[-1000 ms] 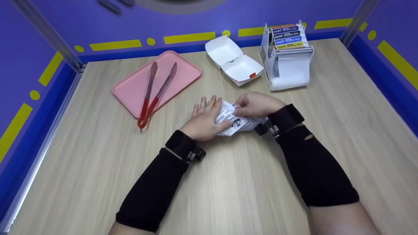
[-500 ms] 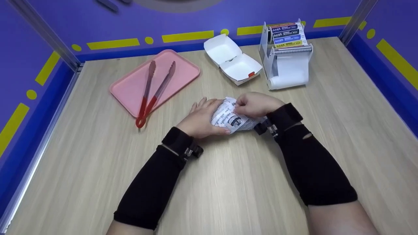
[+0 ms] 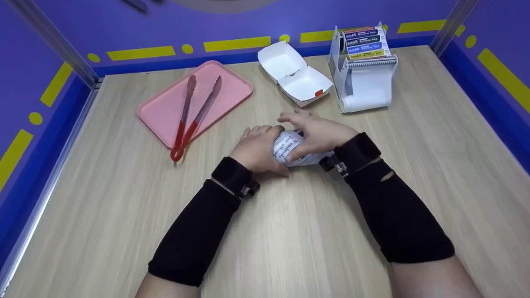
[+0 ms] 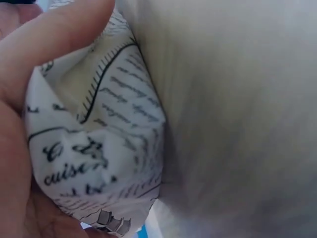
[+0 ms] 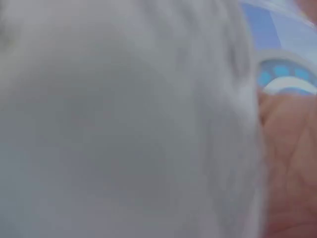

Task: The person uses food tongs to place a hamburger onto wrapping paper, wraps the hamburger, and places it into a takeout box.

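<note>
A bundle wrapped in white printed paper [image 3: 285,145] lies on the wooden table between both hands. My left hand [image 3: 257,151] grips its left end; in the left wrist view its thumb and fingers curl round the crinkled wrapping paper [image 4: 121,153], where a fold gapes at the side. What is inside the paper is hidden. Over the bundle's right part, my right hand [image 3: 325,133] spreads its fingers toward the far side, with the thumb against the printed face. Blurred paper [image 5: 124,119] fills most of the right wrist view.
Red-handled tongs [image 3: 191,124] lie across a pink tray [image 3: 232,85] at back left. An unfolded white burger box [image 3: 304,85] stands behind the hands. Right of it is a label dispenser [image 3: 366,70] with colored label rolls. Purple walls [image 3: 232,27] border the table.
The right hand has let go of the paper flap it pinched and opened its fingers over the bundle. The left hand, earlier flat on the paper, has curled round the bundle's left end.
</note>
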A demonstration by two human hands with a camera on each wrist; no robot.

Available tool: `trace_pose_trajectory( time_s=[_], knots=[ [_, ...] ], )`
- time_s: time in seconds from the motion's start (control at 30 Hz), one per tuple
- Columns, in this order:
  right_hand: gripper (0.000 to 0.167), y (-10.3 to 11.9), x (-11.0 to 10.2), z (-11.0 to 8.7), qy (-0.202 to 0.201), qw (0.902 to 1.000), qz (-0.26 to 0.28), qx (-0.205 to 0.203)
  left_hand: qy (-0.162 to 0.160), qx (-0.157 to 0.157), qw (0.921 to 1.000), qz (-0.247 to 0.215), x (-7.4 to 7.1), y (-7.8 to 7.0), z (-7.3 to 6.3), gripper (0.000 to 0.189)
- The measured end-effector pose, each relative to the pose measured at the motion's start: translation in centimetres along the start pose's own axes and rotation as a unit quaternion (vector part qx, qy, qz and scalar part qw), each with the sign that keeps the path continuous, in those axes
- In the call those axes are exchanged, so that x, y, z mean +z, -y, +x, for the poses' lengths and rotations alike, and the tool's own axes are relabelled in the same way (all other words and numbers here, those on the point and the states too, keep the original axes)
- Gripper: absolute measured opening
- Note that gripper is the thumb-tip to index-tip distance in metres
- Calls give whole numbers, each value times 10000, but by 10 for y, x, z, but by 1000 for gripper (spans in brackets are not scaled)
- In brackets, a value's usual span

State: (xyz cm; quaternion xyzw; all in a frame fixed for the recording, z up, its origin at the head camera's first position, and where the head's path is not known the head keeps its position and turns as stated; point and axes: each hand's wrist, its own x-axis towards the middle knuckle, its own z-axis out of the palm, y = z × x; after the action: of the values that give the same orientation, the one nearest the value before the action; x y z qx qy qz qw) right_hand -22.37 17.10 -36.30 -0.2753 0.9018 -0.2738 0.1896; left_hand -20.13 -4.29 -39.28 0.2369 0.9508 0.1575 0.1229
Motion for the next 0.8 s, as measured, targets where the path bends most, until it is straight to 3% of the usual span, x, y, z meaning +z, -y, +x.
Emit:
trace_pose_trajectory(
  time_s=[0.1, 0.23, 0.37, 0.8],
  knots=[
    [108, 6, 7, 1, 271, 9985, -463, 125, 12, -15, 9999, 103, 0, -2, 1, 124],
    [100, 7, 14, 4, 308, 9954, -789, 449, 22, -79, 9998, 155, 0, -3, 2, 119],
    [92, 4, 17, 7, 350, 9959, -754, 369, 29, -94, 9998, 168, 0, -4, 3, 115],
    [93, 1, 17, 9, 393, 9968, -587, 367, -126, 226, 9991, -341, 1, -6, -1, 114]
  ],
)
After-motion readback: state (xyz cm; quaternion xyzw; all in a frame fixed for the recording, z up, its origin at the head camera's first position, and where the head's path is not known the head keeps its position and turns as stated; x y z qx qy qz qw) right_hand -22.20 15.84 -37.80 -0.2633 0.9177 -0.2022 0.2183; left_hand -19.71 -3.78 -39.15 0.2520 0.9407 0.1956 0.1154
